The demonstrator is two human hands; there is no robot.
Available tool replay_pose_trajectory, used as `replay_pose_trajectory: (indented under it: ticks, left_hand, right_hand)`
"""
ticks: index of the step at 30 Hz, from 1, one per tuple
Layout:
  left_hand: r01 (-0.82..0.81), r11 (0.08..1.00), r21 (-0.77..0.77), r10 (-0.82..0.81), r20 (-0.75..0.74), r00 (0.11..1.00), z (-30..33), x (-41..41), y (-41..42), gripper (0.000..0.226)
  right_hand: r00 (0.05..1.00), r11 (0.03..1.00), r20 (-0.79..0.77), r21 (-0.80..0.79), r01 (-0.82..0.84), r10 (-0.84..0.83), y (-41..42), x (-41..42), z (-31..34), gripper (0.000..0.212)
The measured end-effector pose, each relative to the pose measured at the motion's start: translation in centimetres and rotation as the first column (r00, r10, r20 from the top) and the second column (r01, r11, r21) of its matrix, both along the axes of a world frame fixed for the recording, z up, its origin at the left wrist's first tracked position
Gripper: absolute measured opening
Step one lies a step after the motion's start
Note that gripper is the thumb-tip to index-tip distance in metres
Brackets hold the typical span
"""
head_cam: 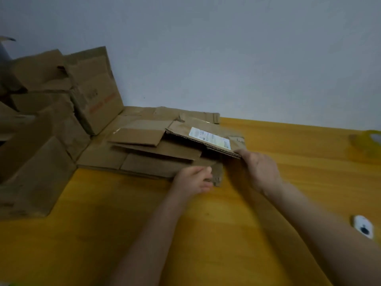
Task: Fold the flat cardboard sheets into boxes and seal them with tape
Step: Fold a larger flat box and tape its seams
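No legible text: white shipping label (209,137) on flattened cardboard sheet (185,129) blurred; orange print on upright box (97,96) unreadable.

Brown cardboard sheets (144,145), white label (210,137), yellow-orange table (123,223), perhaps yellowish tape roll (367,141)

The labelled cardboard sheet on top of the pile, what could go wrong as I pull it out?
1. The right hand grips only a corner of the labelled cardboard sheet, so it may bend or tear.
2. Loose sheets beneath could slide off the table.
3. The tape roll sits at the far right edge, awkward to reach.
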State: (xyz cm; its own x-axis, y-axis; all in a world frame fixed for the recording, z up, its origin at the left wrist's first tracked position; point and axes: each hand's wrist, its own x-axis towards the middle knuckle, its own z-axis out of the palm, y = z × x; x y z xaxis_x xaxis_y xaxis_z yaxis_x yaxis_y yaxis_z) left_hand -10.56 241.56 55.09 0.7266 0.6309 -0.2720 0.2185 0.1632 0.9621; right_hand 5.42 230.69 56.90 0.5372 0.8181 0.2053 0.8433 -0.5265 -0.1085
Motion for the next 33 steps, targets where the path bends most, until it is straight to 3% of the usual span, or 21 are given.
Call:
replay_pose_trajectory:
  ticks: [4, 7, 10, 12, 14, 16, 18, 21, 23, 25, 27, 29, 31, 33]
  left_hand:
    - [0.045, 0.968, -0.245, 0.000, 0.179, 0.984, 1.9, 1.8, -3.9, 0.077]
    - [-0.117, 0.931, -0.345, 0.253, 0.382, 0.889, 3.5, 3.5, -6.2, 0.100]
    - [-0.179, 0.828, -0.532, 0.458, 0.455, 0.764, 4.6, 5.2, -6.8, 0.067]
    - [-0.142, 0.766, -0.627, 0.489, 0.424, 0.762, 5.0, 6.1, -7.7, 0.037]
    - [-0.130, 0.697, -0.705, 0.528, 0.381, 0.759, 5.0, 6.5, -9.0, 0.027]
    - [-0.120, 0.682, -0.722, 0.527, 0.371, 0.764, 4.7, 6.5, -10.3, 0.028]
    - [-0.095, 0.695, -0.713, 0.503, 0.387, 0.773, 4.8, 6.4, -11.4, 0.033]
    - [-0.057, 0.763, -0.644, 0.426, 0.435, 0.793, 6.1, 6.5, -12.4, 0.032]
    - [-0.038, 0.846, -0.532, 0.336, 0.476, 0.813, 7.7, 6.1, -12.2, 0.027]
    - [-0.027, 0.918, -0.397, 0.241, 0.501, 0.832, 9.9, 5.5, -11.6, 0.022]
    - [-0.036, 0.961, -0.275, 0.173, 0.491, 0.854, 12.5, 4.8, -11.4, 0.017]
    - [-0.066, 0.981, -0.182, 0.141, 0.438, 0.888, 14.6, 4.5, -11.5, 0.014]
    - [-0.080, 0.990, -0.118, 0.119, 0.384, 0.916, 16.1, 4.5, -11.5, 0.015]
    - [-0.070, 0.997, -0.044, 0.081, 0.336, 0.938, 16.9, 4.2, -11.1, 0.028]
  right_hand:
    - [0.996, 0.996, 0.044, 0.058, 0.069, -0.072, -4.5, -0.5, 1.6, 0.055]
    - [0.992, 0.995, 0.097, 0.077, 0.067, -0.075, -8.3, -2.1, 2.6, 0.058]
    - [0.986, 0.997, 0.164, 0.072, 0.026, -0.038, -11.8, -3.6, 2.5, 0.060]
    - [0.984, 0.999, 0.173, 0.018, 0.050, -0.052, -13.6, -4.5, 2.1, 0.056]
    - [0.982, 0.991, 0.152, -0.055, 0.119, -0.109, -15.1, -5.0, 1.9, 0.052]
    - [0.983, 0.972, 0.066, -0.150, 0.181, -0.173, -16.3, -5.3, 2.0, 0.062]
    - [0.975, 0.961, -0.038, -0.185, 0.207, -0.217, -17.1, -5.3, 2.2, 0.077]
    - [0.983, 0.984, -0.053, -0.024, 0.175, -0.176, -17.6, -5.0, 2.9, 0.076]
    - [0.961, 0.985, -0.260, 0.115, 0.126, -0.093, -18.0, -4.7, 3.9, 0.079]
    - [0.846, 0.958, -0.533, 0.255, 0.133, 0.025, -18.6, -4.2, 5.2, 0.092]
    - [0.777, 0.920, -0.619, 0.360, 0.152, 0.113, -18.7, -3.7, 6.4, 0.098]
    - [0.766, 0.881, -0.624, 0.438, 0.178, 0.156, -18.4, -3.6, 7.4, 0.083]
    - [0.775, 0.836, -0.606, 0.509, 0.204, 0.180, -17.9, -3.6, 8.1, 0.052]
    - [0.794, 0.844, -0.588, 0.495, 0.204, 0.153, -17.8, -3.6, 8.6, 0.027]
